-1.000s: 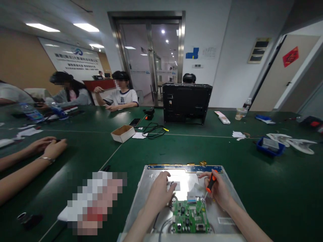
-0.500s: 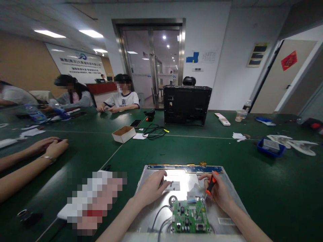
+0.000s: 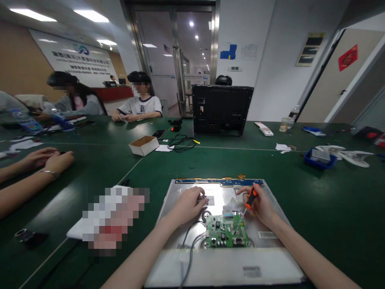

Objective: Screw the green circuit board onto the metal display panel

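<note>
My right hand (image 3: 262, 204) is closed round an orange-and-black screwdriver (image 3: 252, 196). Its thin shaft slants down and left over the green circuit board (image 3: 221, 230); I cannot tell whether the tip touches it. My left hand (image 3: 189, 205) rests on the silver back of a flat display panel (image 3: 171, 206), thumb and forefinger drawn together round a tiny dark piece that looks like a screw (image 3: 202, 197). Beneath both hands lies the panel, with a blue strip board (image 3: 198, 182) along its far edge. Grey cables (image 3: 191, 257) run from the green board's left side.
A black monitor (image 3: 222, 110) stands ahead, with a black cable (image 3: 182, 143) and an open white box (image 3: 144, 145) nearer. At right is a blue tray (image 3: 320, 159). At left are a blurred white item (image 3: 90, 216) and another person's hands (image 3: 55, 162). More people sit beyond.
The view has tilted down, so the scene sits higher and more of the panel's near edge shows. My left thumb and forefinger have drawn closer together. My right hand keeps the screwdriver.
</note>
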### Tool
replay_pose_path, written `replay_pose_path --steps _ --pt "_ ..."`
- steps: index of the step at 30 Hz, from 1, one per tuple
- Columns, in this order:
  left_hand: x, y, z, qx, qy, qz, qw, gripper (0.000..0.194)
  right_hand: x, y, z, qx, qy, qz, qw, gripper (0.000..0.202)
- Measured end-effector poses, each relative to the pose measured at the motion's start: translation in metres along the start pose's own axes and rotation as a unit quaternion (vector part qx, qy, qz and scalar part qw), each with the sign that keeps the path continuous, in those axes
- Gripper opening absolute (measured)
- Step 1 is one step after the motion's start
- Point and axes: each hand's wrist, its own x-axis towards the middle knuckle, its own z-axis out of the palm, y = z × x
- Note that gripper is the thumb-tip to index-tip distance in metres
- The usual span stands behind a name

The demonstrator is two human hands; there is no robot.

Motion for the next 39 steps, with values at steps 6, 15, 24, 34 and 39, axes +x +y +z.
replay_pose_path --steps 6,15,24,34,39 --pt "0.0016 -0.0064 -0.0032 -0.039 -0.014 0.005 0.999 0.013 -0.0004 -0.0037 -0.0013 -0.005 -0.001 -0.003 1.0 0.062" --pt "0.0035 -0.0064 -0.0054 -0.035 -0.007 0.008 0.999 0.012 0.001 -0.0079 -0.0012 -0.021 -0.005 -0.007 1.0 0.062" --pt "0.0047 -0.0059 0.0 -0.014 0.009 0.022 1.0 0.012 0.0003 -0.0099 0.002 -0.03 -0.014 -0.016 0.999 0.059" --pt "0.004 -0.0045 -0.0017 0.004 0.019 0.027 0.999 0.012 0.0035 -0.0052 0.0019 -0.001 -0.001 -0.031 1.0 0.058" --pt "0.0029 -0.001 -0.0022 0.005 0.022 0.025 0.999 0.011 0.0041 -0.0083 0.0048 0.038 0.022 -0.034 0.998 0.058"
